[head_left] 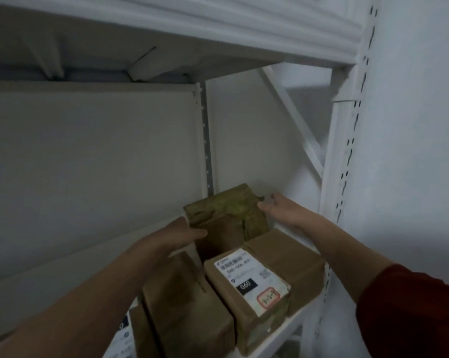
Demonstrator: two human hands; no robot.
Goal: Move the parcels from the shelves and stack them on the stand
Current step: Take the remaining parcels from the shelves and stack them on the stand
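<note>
Parcels (251, 285) crowd white shelf (299, 322).

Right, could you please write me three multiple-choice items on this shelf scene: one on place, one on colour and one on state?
1. Where is the rear parcel? A on the floor; B behind the labelled parcel; C on a cart.
2. What colour is the 060 tag? A black; B red; C blue.
3. How is the rear parcel handled? A untouched; B by one hand only; C between both hands.
Answers: 1 B, it stands further back than the labelled one. 2 A, the digits are white on black. 3 C, the left hand and right hand are on its opposite sides.
</note>
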